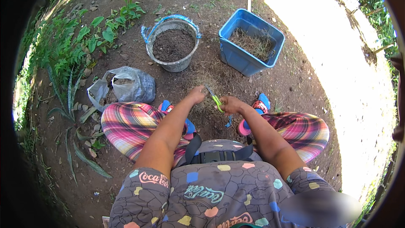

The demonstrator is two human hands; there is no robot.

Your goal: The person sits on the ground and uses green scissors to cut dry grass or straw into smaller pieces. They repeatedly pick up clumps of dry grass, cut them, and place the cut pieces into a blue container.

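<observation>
A pair of scissors with lime-green handles (217, 102) is held in my right hand (231, 104), its blades pointing up and to the left. My left hand (196, 94) is just left of the blade tips, low over a patch of dry grass clippings (204, 80) on the soil. Its fingers are bent together; whether they pinch some grass cannot be made out. Beyond my hands stand a grey bucket (177, 66) of dark soil with a blue cord handle and, to its right, a blue plastic bin (243, 65) partly filled with dry grass.
A translucent plastic bag (139, 85) of soil lies near my left knee. Leafy green plants (68, 50) and small stones (84, 107) border the left side. My feet in blue socks flank the grass patch. A scrap of blue material (228, 121) lies between them.
</observation>
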